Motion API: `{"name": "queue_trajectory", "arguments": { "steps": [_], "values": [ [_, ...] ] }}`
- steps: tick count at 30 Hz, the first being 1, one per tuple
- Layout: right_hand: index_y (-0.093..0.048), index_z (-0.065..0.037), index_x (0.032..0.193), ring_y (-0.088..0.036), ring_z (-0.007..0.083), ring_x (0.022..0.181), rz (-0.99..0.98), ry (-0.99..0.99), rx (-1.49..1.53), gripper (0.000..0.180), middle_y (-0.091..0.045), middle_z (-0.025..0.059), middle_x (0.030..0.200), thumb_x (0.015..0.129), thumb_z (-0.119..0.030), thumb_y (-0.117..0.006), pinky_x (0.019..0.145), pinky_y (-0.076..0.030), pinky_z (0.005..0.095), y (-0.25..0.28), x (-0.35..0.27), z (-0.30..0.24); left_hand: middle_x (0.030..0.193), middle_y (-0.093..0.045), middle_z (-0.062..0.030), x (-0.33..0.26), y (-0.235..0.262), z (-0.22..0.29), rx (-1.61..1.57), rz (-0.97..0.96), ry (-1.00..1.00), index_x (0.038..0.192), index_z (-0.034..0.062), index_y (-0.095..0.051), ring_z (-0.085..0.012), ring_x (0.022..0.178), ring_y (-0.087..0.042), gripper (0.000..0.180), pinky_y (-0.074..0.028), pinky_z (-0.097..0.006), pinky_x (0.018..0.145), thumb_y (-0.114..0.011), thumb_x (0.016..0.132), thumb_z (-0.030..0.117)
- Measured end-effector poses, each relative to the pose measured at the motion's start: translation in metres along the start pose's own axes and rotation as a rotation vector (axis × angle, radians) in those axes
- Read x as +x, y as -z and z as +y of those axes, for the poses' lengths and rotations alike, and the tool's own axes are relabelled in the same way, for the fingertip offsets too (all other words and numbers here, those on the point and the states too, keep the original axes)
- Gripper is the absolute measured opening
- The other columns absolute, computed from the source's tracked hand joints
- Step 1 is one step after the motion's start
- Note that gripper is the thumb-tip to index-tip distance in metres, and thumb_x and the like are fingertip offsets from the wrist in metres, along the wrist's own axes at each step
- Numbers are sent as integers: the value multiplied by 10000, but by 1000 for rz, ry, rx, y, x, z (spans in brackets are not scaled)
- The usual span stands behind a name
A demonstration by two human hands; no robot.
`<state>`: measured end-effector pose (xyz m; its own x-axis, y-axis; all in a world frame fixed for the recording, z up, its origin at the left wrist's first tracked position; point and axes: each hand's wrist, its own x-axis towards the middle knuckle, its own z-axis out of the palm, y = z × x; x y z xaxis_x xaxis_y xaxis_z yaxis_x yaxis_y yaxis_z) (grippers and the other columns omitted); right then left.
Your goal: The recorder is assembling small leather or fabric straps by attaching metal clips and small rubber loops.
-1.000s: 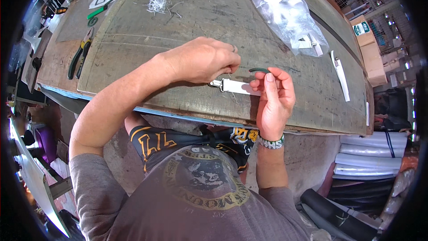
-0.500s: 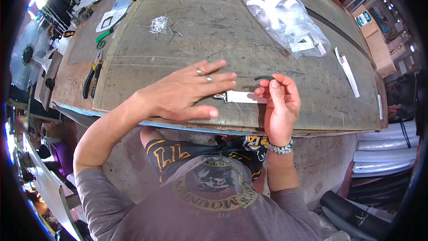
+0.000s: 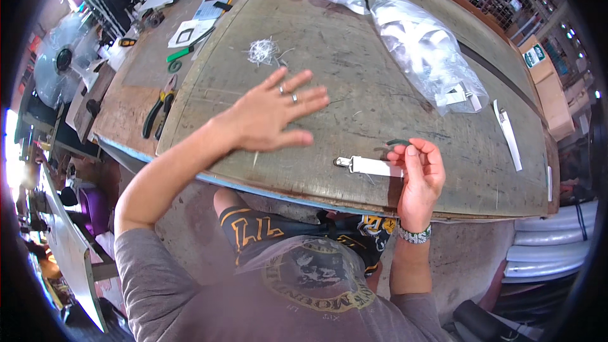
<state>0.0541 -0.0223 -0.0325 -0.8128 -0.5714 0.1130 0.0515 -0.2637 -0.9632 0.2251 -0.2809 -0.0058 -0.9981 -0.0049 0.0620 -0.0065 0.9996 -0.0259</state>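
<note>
My left hand (image 3: 275, 111) is flat with fingers spread, low over the tabletop, between the strap and a small pile of white thread scraps (image 3: 263, 52). My right hand (image 3: 422, 180) pinches a small dark green curved tool (image 3: 398, 143); its kind I cannot make out, as the fingers cover most of it. Beside those fingers a short white strap (image 3: 372, 166) lies on the table, a metal clip (image 3: 342, 162) at its left end. The strap's right end is hidden behind my right hand.
Clear bags of white straps (image 3: 421, 44) lie at the back. Another clipped strap (image 3: 506, 136) is on the right, before a cardboard box (image 3: 546, 98). Pliers (image 3: 158, 111) and a green-handled tool (image 3: 179, 54) lie on the left. The worn table (image 3: 304, 180) has a blue front edge.
My left hand has moved left, away from the strap, uncovering the metal clip. My right hand keeps the green tool beside the strap. The whole view has shifted.
</note>
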Motion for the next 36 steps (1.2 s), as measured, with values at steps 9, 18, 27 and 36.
{"name": "queue_trajectory", "arguments": {
  "steps": [9, 18, 27, 36],
  "values": [
    [-562, 4, 1137, -673, 185, 808, 40, 44, 111, 170, -685, 116, 949, 986, -70, -582, 766, -554, 303, 4, 1, 3, 1572, -340, -122, 29, 14, 31, -174, 234, -124, 1458, 88, -435, -341, 1486, -228, 631, -202, -495, 1208, -612, 934, 391],
    [-565, -3, 1142, -680, 191, 824, 3, 35, 190, 171, -687, 122, 957, 988, -77, -577, 759, -561, 316, 5, 1, 1, 1134, -572, -99, 49, 9, 63, -508, 292, -301, 1101, 69, -654, -307, 1068, -549, 420, -463, -425, 915, -804, 734, 208],
    [-565, -6, 1146, -682, 199, 835, 8, 38, 217, 178, -690, 123, 962, 990, -91, -581, 771, -550, 319, 11, 3, 3, 863, -618, -99, 55, -5, 74, -741, 252, -301, 857, 12, -671, -293, 819, -631, 109, -495, -384, 741, -738, 798, 73],
    [-552, 9, 1140, -681, 195, 849, -130, -6, 73, 169, -689, 130, 964, 993, -74, -568, 802, -550, 323, 14, 1, -3, 804, -699, -91, 56, -2, 55, -1139, 4, 32, 956, -44, -699, -130, 741, -627, 168, -509, -294, 696, -677, 910, 116]
  ]
}}
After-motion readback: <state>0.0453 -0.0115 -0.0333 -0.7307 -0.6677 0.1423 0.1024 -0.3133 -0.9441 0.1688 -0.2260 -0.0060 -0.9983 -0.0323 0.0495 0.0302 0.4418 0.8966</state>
